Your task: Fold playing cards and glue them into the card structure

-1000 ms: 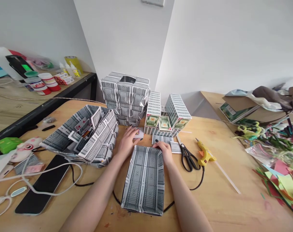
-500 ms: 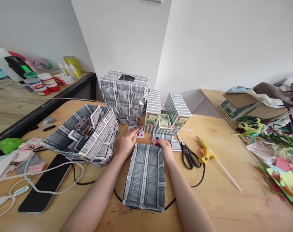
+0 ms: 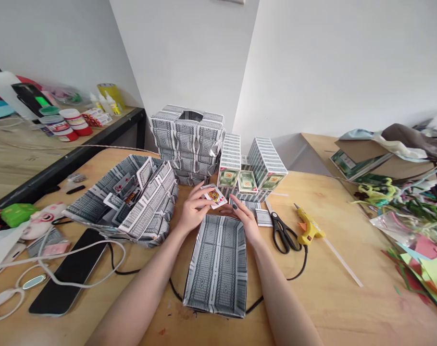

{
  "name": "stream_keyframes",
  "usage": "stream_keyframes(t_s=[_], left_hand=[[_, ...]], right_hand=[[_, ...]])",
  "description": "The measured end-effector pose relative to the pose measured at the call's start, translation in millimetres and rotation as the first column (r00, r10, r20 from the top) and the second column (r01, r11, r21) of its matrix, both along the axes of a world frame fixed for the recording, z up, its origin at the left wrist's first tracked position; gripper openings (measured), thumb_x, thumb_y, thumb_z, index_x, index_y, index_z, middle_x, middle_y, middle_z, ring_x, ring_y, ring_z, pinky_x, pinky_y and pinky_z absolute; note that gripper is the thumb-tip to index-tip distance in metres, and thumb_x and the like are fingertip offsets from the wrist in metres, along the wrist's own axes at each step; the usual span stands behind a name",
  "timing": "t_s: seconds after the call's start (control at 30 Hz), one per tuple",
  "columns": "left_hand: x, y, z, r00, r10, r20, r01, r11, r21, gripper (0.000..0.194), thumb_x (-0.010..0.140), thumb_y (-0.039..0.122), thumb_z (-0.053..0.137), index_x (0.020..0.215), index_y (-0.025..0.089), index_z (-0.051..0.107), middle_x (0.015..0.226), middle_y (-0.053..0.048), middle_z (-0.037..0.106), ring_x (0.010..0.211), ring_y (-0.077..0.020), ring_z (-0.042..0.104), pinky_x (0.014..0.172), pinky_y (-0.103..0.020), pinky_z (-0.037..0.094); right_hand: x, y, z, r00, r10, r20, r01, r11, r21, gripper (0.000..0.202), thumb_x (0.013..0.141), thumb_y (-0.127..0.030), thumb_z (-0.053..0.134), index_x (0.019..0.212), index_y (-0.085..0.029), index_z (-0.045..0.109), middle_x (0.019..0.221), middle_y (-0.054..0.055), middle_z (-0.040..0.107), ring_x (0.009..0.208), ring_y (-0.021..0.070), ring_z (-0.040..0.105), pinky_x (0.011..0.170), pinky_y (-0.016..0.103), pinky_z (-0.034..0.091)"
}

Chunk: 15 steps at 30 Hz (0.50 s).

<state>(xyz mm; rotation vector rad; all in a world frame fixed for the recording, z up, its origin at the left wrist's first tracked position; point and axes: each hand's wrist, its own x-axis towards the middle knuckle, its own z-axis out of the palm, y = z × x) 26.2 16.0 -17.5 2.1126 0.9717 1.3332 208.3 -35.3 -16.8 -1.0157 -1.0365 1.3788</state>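
Beyond the far end of an open box made of playing cards (image 3: 215, 269), my left hand (image 3: 193, 209) pinches a playing card (image 3: 215, 196) between thumb and fingers. The card is tilted, its picture side showing. Close to its right edge is my right hand (image 3: 243, 217), fingers stretched out and apart; whether a fingertip touches the card I cannot tell. Face-down playing cards (image 3: 264, 217) lie just past my right hand, partly hidden by it. Black-handled scissors (image 3: 283, 233) rest to the right of them.
A yellow glue gun (image 3: 308, 227) with a clear stick lies right, its black cord running under the card box. On the left stands a card basket (image 3: 146, 202) with loose cards inside, near a phone (image 3: 68, 274). Behind are a tall card-built box (image 3: 189, 139) and stacked card packs (image 3: 267, 161).
My left hand has lifted the face-up card off the table and moved it to the right. My right hand has let go of the face-down cards and spread its fingers.
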Motion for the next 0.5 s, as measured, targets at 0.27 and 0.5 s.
stream_keyframes(t_s=[0.27,0.5], left_hand=[[4.0,-8.8,7.0,0.997,-0.048,-0.058,0.046,0.998,-0.034,0.03,0.077,0.008,0.043,0.079,0.023,0.069,0.118,-0.002,0.057,0.127,-0.0217,0.032,0.102,-0.047,0.031],[-15.4,-89.7,57.2,0.951,0.084,-0.296,-0.04,0.987,0.154,0.042,0.076,0.012,0.044,0.11,0.033,0.057,0.116,0.001,0.058,0.116,-0.0228,0.045,0.095,-0.045,0.041]], right_hand=[[3.2,6.3,-9.3,0.999,-0.041,-0.027,0.038,0.993,-0.113,0.027,0.063,-0.039,0.068,0.082,-0.021,0.071,0.079,0.003,0.07,0.078,0.0217,0.063,0.082,0.037,0.044],[3.0,5.8,-10.5,0.992,-0.111,-0.063,0.098,0.979,-0.177,0.02,0.058,-0.035,0.072,0.071,-0.02,0.07,0.066,0.0,0.068,0.062,0.0173,0.061,0.065,0.03,0.045]])
